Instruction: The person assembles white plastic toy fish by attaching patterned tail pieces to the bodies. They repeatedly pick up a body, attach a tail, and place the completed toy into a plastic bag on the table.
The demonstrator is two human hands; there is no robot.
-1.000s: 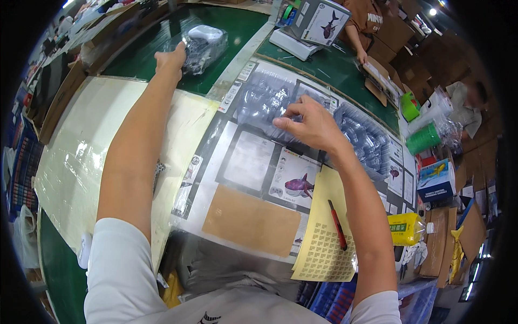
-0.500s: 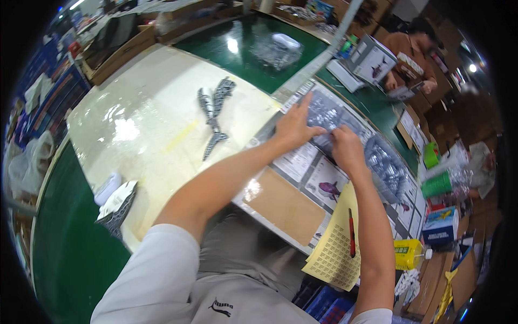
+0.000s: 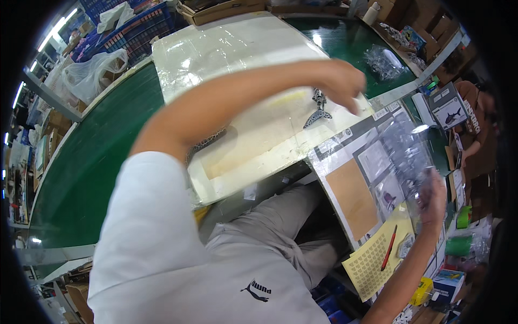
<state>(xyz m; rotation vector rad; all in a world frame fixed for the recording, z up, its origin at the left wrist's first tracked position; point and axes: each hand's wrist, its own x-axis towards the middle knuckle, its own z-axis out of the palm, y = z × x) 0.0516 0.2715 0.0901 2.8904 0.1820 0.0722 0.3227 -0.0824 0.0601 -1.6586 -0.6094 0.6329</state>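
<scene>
My left hand (image 3: pixel 342 83), blurred, hangs over the white work surface (image 3: pixel 216 54) with its fingers bent downward. Just beside it lies a grey patterned toy with a fish-like tail (image 3: pixel 317 116); the hand and forearm hide its upper part. Whether the fingers touch the toy I cannot tell. At the right, my right hand (image 3: pixel 433 200) has its fingers curled round the near end of crinkled clear plastic packaging (image 3: pixel 402 148). This packaging lies across a printed grey-and-white board (image 3: pixel 334 143).
A yellow printed sheet (image 3: pixel 367 264) carries a red pen-like tool (image 3: pixel 389 248) near my right forearm. A co-worker (image 3: pixel 472 119) sits beyond a grey box (image 3: pixel 448 110). Crumpled clear plastic (image 3: pixel 383 59) lies on the far green surface. A blue crate (image 3: pixel 135 32) stands at the back left.
My view has turned left, so the table appears farther right. My left hand has left the plastic packaging and moved over to the toy. My right hand has slid to the packaging's near end.
</scene>
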